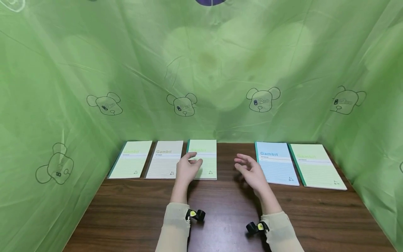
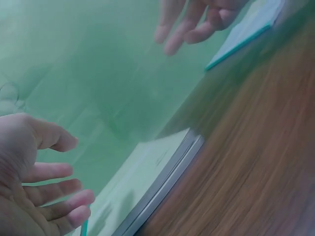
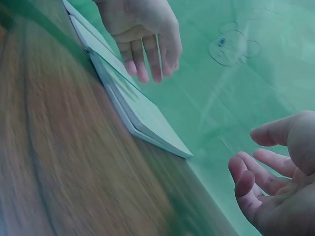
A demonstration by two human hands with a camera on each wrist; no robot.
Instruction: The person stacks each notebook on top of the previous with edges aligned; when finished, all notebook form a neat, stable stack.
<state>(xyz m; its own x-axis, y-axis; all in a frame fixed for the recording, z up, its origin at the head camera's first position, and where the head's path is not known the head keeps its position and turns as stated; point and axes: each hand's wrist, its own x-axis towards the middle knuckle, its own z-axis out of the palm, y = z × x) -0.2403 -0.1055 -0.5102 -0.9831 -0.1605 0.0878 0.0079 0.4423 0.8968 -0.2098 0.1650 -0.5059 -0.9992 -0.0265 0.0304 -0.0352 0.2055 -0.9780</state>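
Observation:
My left hand (image 1: 186, 169) hovers over the left side of a pale green Gambit notebook (image 1: 208, 166) with a green spine, its fingers spread and loosely bent and nothing between them. To the right, over bare wood, my right hand (image 1: 253, 174) is held up, palm turned inward and fingers relaxed. Close beside it lies a blue Gambit notebook (image 1: 277, 164). In the left wrist view the pale green notebook (image 2: 147, 164) shows its page edges below the left fingers. The right wrist view has the right hand (image 3: 275, 177) empty, with air between thumb and fingers.
A greyish-white notebook (image 1: 164, 162) and another pale green one (image 1: 133, 159) lie to the left along the back. At the far right is a further pale green notebook (image 1: 318, 168). Green curtains (image 1: 220, 80) enclose the dark wooden table (image 1: 220, 224) at the back and sides.

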